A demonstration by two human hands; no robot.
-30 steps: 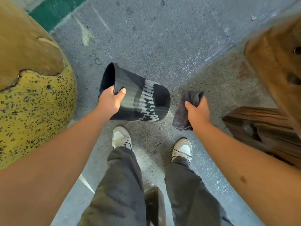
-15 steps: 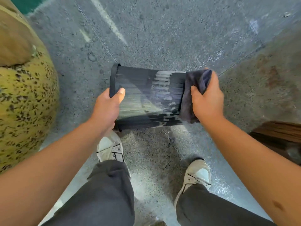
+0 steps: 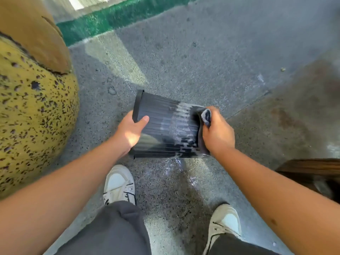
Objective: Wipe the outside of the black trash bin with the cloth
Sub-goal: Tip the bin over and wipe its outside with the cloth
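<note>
The black ribbed trash bin (image 3: 165,126) is held sideways above the floor, its rim to the left and its base to the right. Whitish smears cover its right half. My left hand (image 3: 129,130) grips the rim, thumb lying on the outer wall. My right hand (image 3: 217,131) grips a dark grey cloth (image 3: 204,122) and presses it against the bin's base end. Most of the cloth is hidden under my hand.
A large yellow speckled rounded object (image 3: 33,116) stands close on the left. Dark wooden furniture (image 3: 312,173) sits at the right edge. My two white shoes (image 3: 119,183) (image 3: 226,221) stand on the grey concrete floor. A green strip (image 3: 117,17) runs across the far floor.
The bin turned from open end facing me to fully side-on. My right hand brought the cloth from beside the bin onto its base end, then slid down it.
</note>
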